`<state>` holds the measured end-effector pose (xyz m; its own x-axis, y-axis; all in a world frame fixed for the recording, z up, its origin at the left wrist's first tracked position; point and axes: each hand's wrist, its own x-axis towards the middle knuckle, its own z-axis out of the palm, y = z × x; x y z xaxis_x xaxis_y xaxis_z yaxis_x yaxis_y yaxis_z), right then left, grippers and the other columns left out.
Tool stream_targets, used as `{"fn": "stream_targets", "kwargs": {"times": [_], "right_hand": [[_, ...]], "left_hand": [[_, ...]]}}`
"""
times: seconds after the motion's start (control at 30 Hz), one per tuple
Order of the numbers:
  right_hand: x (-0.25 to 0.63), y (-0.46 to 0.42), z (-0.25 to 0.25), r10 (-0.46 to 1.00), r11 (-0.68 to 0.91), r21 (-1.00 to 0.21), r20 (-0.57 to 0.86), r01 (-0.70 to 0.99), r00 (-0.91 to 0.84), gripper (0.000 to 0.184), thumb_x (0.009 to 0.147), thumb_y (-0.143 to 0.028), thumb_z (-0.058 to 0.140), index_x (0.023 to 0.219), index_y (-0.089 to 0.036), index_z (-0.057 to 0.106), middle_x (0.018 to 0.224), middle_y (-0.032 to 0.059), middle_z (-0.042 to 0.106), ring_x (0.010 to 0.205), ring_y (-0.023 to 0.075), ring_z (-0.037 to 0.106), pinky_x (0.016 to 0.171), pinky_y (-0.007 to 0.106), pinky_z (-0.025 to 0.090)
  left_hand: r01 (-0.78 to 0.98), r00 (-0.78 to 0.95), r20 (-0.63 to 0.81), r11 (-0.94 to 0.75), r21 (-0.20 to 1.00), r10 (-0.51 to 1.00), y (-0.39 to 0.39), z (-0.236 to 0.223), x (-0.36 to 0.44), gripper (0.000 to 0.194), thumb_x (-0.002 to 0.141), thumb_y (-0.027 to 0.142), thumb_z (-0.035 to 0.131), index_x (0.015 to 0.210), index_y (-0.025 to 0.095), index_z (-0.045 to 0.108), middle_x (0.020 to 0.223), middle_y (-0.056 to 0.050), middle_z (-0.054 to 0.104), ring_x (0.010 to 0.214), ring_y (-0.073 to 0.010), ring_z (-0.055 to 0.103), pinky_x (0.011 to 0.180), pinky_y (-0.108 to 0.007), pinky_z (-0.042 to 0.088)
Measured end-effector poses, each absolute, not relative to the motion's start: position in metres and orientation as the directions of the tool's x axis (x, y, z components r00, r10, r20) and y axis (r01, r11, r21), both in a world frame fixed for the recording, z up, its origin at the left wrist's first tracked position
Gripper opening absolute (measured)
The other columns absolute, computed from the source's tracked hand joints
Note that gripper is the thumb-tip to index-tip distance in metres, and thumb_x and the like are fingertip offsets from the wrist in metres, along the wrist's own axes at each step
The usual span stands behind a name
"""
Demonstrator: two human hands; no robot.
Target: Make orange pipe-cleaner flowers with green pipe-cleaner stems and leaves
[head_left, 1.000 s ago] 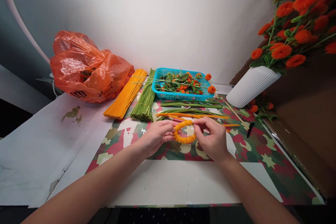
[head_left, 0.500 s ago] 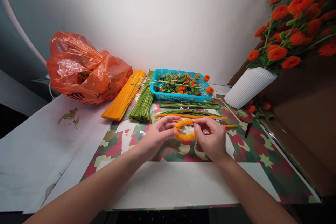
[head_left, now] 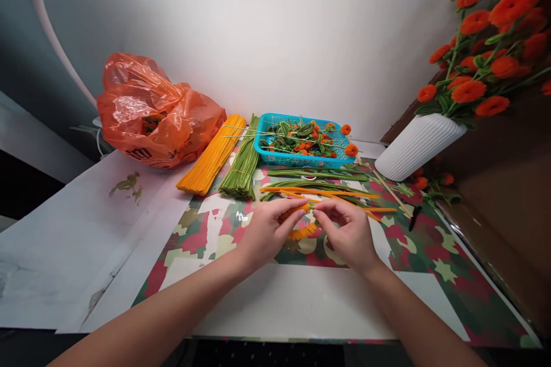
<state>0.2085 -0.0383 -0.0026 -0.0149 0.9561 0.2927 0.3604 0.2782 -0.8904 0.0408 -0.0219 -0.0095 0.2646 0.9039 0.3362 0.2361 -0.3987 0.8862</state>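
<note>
Both hands meet over the patterned mat [head_left: 413, 246] and pinch a small ring of orange pipe cleaner [head_left: 302, 233]. My left hand [head_left: 267, 232] grips the ring's left side, fingers closed on it. My right hand [head_left: 348, 232] pinches its top right, fingertips almost touching the left hand's. Most of the ring is hidden behind the fingers. Loose orange and green pipe cleaners [head_left: 318, 190] lie just beyond the hands.
A bundle of orange pipe cleaners [head_left: 212, 155] and a green bundle [head_left: 243, 163] lie at the back left. A blue basket [head_left: 262, 146] holds small flowers and leaves. An orange plastic bag [head_left: 155, 112] sits far left. A white vase [head_left: 419, 146] of orange flowers stands right.
The fingertips of both hands have come together over the ring's top, squeezing it so less of it shows. The view has shifted slightly.
</note>
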Motion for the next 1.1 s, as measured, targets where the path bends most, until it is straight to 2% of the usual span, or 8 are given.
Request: {"fn": "stream_targets", "kwargs": {"times": [0.23, 0.37, 0.53, 0.63, 0.73, 0.87, 0.97, 1.1], "right_hand": [[0.214, -0.036, -0.002, 0.900, 0.422, -0.753, 0.417, 0.505, -0.130, 0.012, 0.085, -0.016, 0.055, 0.081, -0.021, 0.065, 0.078, 0.0023, 0.066, 0.069, 0.0151, 0.064, 0.057, 0.025, 0.055], [0.214, -0.036, -0.002, 0.871, 0.477, -0.715, 0.461, 0.512, -0.169, 0.012, 0.085, -0.014, 0.054, 0.082, -0.021, 0.064, 0.078, 0.0017, 0.066, 0.069, 0.0149, 0.063, 0.058, 0.026, 0.055], [0.213, -0.036, -0.001, 0.849, 0.521, -0.678, 0.478, 0.519, -0.227, 0.014, 0.083, -0.011, 0.054, 0.082, -0.021, 0.064, 0.076, 0.0016, 0.066, 0.070, 0.0153, 0.063, 0.058, 0.026, 0.054], [0.213, -0.036, 0.000, 0.871, 0.478, -0.693, 0.454, 0.540, -0.188, 0.012, 0.083, -0.013, 0.056, 0.080, -0.020, 0.065, 0.075, 0.0020, 0.067, 0.067, 0.0155, 0.063, 0.058, 0.026, 0.053], [0.214, -0.034, 0.001, 0.901, 0.380, -0.749, 0.433, 0.543, -0.035, 0.008, 0.081, -0.018, 0.059, 0.077, -0.019, 0.066, 0.073, 0.0027, 0.068, 0.063, 0.0155, 0.063, 0.059, 0.027, 0.053], [0.217, -0.031, 0.000, 0.924, 0.261, -0.847, 0.358, 0.463, 0.135, 0.009, 0.079, -0.024, 0.062, 0.076, -0.017, 0.065, 0.071, 0.0041, 0.067, 0.061, 0.0161, 0.063, 0.057, 0.027, 0.054], [0.219, -0.029, -0.002, 0.923, 0.232, -0.874, 0.336, 0.426, 0.189, 0.011, 0.079, -0.026, 0.062, 0.075, -0.016, 0.065, 0.070, 0.0041, 0.066, 0.059, 0.0157, 0.062, 0.056, 0.027, 0.054], [0.220, -0.029, -0.005, 0.916, 0.231, -0.873, 0.344, 0.430, 0.207, 0.011, 0.079, -0.026, 0.063, 0.075, -0.016, 0.065, 0.070, 0.0040, 0.066, 0.061, 0.0159, 0.063, 0.057, 0.027, 0.054]], "left_hand": [[0.269, 0.328, 0.424, -0.513, 0.815, 0.844, -0.019, -0.013, 0.039, 0.020, 0.086, 0.019, 0.058, 0.101, 0.022, 0.072, 0.099, -0.005, 0.076, 0.088, -0.0192, 0.071, 0.077, -0.029, 0.054], [0.266, 0.341, 0.495, -0.587, 0.765, 0.799, -0.018, -0.017, 0.039, 0.021, 0.086, 0.017, 0.058, 0.102, 0.020, 0.071, 0.097, -0.005, 0.076, 0.086, -0.0180, 0.071, 0.076, -0.028, 0.055], [0.261, 0.358, 0.485, -0.584, 0.769, 0.798, -0.020, -0.016, 0.040, 0.021, 0.087, 0.018, 0.056, 0.101, 0.019, 0.071, 0.097, -0.006, 0.076, 0.086, -0.0176, 0.070, 0.077, -0.027, 0.054], [0.228, 0.363, 0.372, -0.469, 0.853, 0.854, -0.018, -0.010, 0.038, 0.022, 0.086, 0.022, 0.058, 0.102, 0.017, 0.071, 0.100, -0.008, 0.075, 0.090, -0.0198, 0.069, 0.079, -0.029, 0.054], [0.115, 0.340, 0.138, -0.186, 0.976, 0.930, -0.013, 0.000, 0.031, 0.036, 0.080, 0.030, 0.064, 0.113, 0.016, 0.066, 0.110, -0.011, 0.071, 0.096, -0.0230, 0.067, 0.075, -0.030, 0.056], [0.051, 0.231, -0.058, 0.047, 0.998, 0.971, -0.009, 0.006, 0.024, 0.025, 0.079, 0.021, 0.051, 0.097, 0.014, 0.067, 0.100, -0.008, 0.071, 0.073, -0.0163, 0.067, 0.058, -0.024, 0.052], [0.078, 0.194, -0.062, 0.048, 0.996, 0.979, -0.011, 0.004, 0.025, 0.016, 0.075, 0.016, 0.051, 0.083, 0.014, 0.065, 0.091, -0.007, 0.071, 0.066, -0.0129, 0.063, 0.054, -0.021, 0.049], [0.070, 0.217, 0.053, -0.070, 0.995, 0.975, -0.016, -0.002, 0.030, 0.016, 0.074, 0.023, 0.066, 0.087, 0.014, 0.066, 0.089, -0.006, 0.070, 0.072, -0.0146, 0.064, 0.057, -0.022, 0.051]]}}
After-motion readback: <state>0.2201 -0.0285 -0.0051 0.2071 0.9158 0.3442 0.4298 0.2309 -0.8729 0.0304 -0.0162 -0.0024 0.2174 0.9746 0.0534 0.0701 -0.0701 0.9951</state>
